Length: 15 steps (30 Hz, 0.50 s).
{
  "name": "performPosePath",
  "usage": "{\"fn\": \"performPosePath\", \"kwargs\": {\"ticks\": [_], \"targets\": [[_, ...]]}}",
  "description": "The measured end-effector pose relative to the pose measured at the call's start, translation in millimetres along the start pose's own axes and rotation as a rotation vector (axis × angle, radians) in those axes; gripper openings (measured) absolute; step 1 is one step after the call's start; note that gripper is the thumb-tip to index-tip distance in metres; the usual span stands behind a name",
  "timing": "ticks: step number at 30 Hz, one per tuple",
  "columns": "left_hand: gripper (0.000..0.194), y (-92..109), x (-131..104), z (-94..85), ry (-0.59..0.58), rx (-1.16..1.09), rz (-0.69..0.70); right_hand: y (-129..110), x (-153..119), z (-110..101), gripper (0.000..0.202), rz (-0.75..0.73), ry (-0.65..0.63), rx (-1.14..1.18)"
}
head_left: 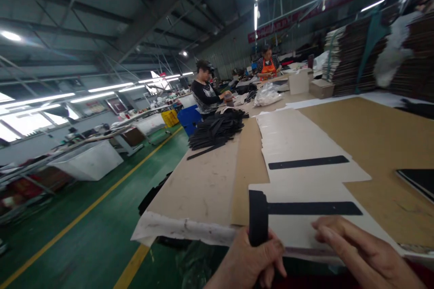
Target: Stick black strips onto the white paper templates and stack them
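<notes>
My left hand [252, 253] is closed around a small stack of black strips [258, 216], which stands up from the fist at the table's front edge. To the right, my right hand [359, 248] hovers over the near edge of a white sheet [305, 226]. Its fingers are loosely bent, and nothing shows between thumb and forefinger. Just beyond that hand, one black strip [315, 208] lies flat across the near sheet. Another black strip [308, 162] lies across an overlapping white sheet [291, 131] farther back.
A heap of black strips [219, 128] sits on the table's left side. At the right edge lies a dark flat item [417, 183]. Two people work farther back, one beside a blue bin [189, 119]. Tall stacks of sheets [359, 49] rise at the back right.
</notes>
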State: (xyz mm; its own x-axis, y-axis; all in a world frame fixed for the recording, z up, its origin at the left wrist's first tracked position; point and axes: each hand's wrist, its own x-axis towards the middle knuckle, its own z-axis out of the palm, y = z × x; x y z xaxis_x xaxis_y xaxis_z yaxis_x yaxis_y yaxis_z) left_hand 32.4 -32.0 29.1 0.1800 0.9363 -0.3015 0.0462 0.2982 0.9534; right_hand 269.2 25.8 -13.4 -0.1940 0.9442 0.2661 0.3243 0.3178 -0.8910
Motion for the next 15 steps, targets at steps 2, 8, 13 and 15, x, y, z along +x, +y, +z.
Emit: {"fn": "performPosePath", "kwargs": {"ticks": [2,8,13,15], "targets": [[0.051,-2,8,10.3,-0.068,-0.058,0.020,-23,8,18,0.036,-0.019,-0.092,0.035],[0.041,-5,15,26.2,-0.088,-0.082,0.065,-38,14,43,0.051,-0.054,-0.146,0.126],[0.041,-11,24,33.9,0.018,-0.034,0.027,-31,4,45,0.050,-0.058,-0.112,0.124],[0.056,-12,27,37.2,0.065,-0.040,-0.003,-29,-1,45,0.050,-0.083,-0.055,0.106]]}}
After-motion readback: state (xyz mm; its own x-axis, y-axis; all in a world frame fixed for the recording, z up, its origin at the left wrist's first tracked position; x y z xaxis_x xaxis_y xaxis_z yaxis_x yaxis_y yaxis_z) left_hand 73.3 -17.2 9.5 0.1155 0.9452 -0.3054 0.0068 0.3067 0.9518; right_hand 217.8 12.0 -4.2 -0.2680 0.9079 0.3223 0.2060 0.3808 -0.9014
